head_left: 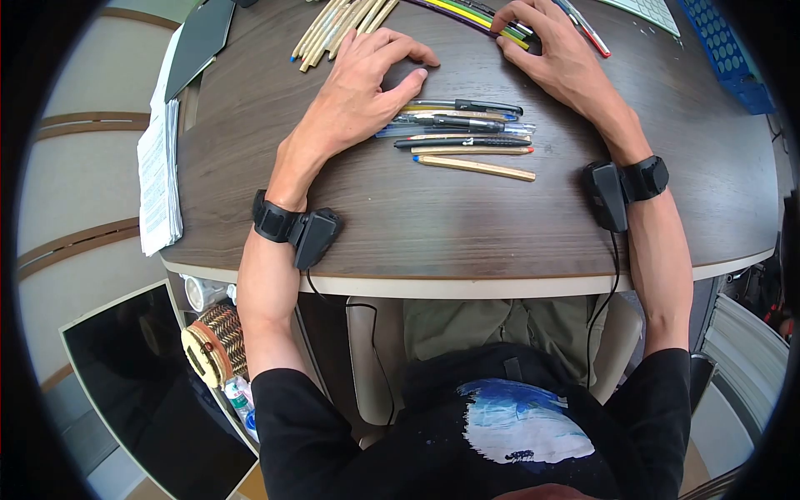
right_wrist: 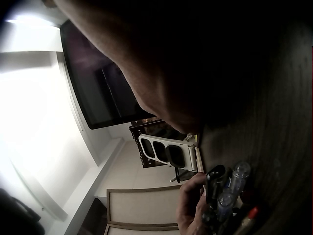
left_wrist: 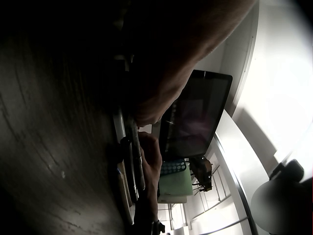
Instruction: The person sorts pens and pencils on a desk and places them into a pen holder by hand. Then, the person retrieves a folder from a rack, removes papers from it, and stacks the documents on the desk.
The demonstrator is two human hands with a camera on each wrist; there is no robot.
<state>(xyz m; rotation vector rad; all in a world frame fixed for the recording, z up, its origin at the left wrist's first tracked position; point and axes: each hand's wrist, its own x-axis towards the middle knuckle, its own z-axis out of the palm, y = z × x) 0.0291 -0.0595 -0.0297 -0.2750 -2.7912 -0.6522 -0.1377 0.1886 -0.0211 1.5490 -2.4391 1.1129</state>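
Head view, items on the worktop (head_left: 442, 229), listed from the far side toward the near edge. Coloured pencils (head_left: 465, 12), one bundle: lying at the far middle, running out of frame. Right hand (head_left: 562, 62): I am arching it over their right ends, thumb and forefinger tips standing close together; whether they are pinching a pencil I cannot tell. Wooden pencils (head_left: 343, 32), one fanned bundle: lying toward the left edge. Left hand (head_left: 354, 87): I am holding it just beside them, thumb and forefinger curving wide apart, nothing showing between. Mixed row of pens and pencils (head_left: 465, 143): lying crosswise between my forearms, well in from the near edge. Red pen (head_left: 598, 45): lying right of the right hand. Blue basket (head_left: 727, 54): standing by the right edge.

Handling notes, my judgement: the right fingertips are apparently working at the coloured pencils, so pinching low and lifting one end first should be stopping neighbours from rolling; the left hand is best serving as a side stop, its wrist staying clear of the mixed row.
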